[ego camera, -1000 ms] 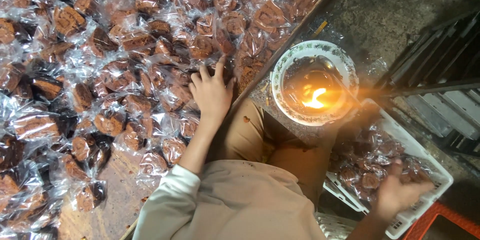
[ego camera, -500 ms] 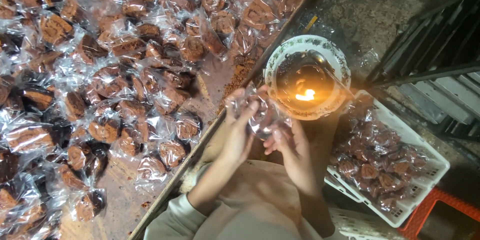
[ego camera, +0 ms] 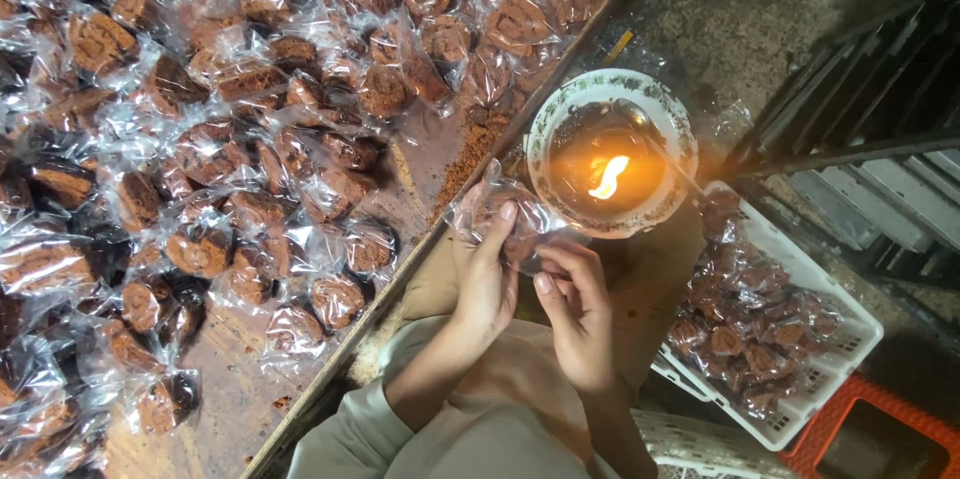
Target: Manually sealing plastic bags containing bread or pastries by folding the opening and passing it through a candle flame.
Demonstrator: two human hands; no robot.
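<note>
Head view: wrapped cake [ego camera: 505, 214] (both hands)

Wide wooden board [ego camera: 430, 154] on the left covered with clear-wrapped brown cakes [ego camera: 200, 249], patterned round bowl holding a flame [ego camera: 612, 152] just right of its edge, white slatted plastic crate [ego camera: 850, 339] of wrapped cakes further right, both hands [ego camera: 530, 289] below the bowl around one clear-wrapped cake [ego camera: 505, 219].

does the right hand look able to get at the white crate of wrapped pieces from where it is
Probably yes. The right hand helps the left hand hold a wrapped piece by the flame bowl; the white crate sits open-topped just to its right, nothing between.
</note>
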